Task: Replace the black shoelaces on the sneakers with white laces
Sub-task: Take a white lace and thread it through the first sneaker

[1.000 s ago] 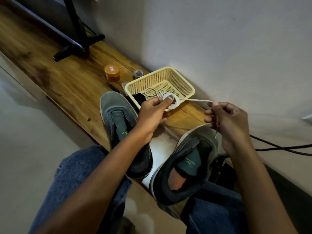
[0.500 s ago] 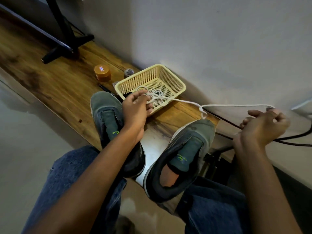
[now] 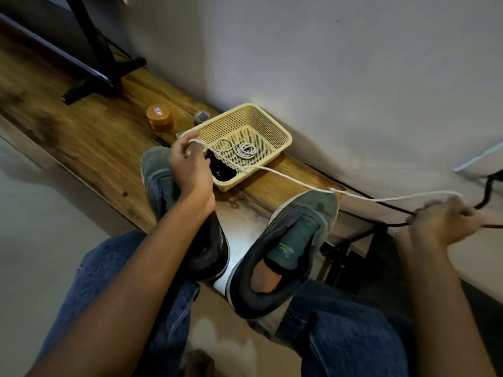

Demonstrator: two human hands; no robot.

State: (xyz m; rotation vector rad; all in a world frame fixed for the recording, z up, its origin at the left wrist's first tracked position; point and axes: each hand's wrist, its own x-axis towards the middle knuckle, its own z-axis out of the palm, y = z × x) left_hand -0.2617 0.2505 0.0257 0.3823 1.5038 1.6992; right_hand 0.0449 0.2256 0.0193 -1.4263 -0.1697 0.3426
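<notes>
Two grey-green sneakers without laces stand on the wooden table: the left sneaker (image 3: 163, 180) partly under my forearm, the right sneaker (image 3: 288, 246) toward the table's right end. A white lace (image 3: 299, 183) is stretched taut between my hands. My left hand (image 3: 187, 164) pinches one end beside the yellow mesh basket (image 3: 272, 129). My right hand (image 3: 441, 224) grips the other end far to the right, off the table. A second coiled white lace (image 3: 239, 149) and a black lace (image 3: 221, 170) lie in the basket.
An orange-lidded jar (image 3: 160, 117) and a small grey cap (image 3: 201, 117) sit behind the basket. A black stand (image 3: 100, 58) is at the back left. A black cable (image 3: 381, 205) runs along the wall at the right. My jeans-clad knees are below.
The coil has come undone into one long lace. My right hand pulled its end far to the right, and my left hand moved left to the basket's near corner.
</notes>
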